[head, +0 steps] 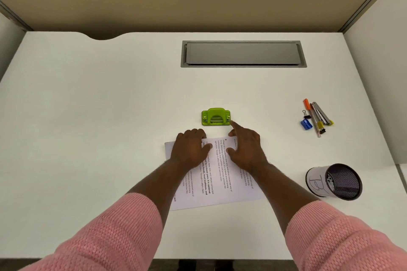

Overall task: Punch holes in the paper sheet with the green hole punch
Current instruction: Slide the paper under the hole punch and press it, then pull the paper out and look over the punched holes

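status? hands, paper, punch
Left hand flat on paper sheet; right hand on it, forefinger at green hole punch. Sheet not yet in punch. Nothing in the way.

Green hole punch (216,117): bright green, small, two-hole type with an arched lever, standing upright on the white bench (110,105), its wider base edge towards the person. Nothing sits in its slot. Paper sheet (217,174): white, printed with lines of black text (some bold), lying flat on the bench just near of the punch and apart from it, turned slightly askew. Its far short edge faces the punch; no holes are discernible.
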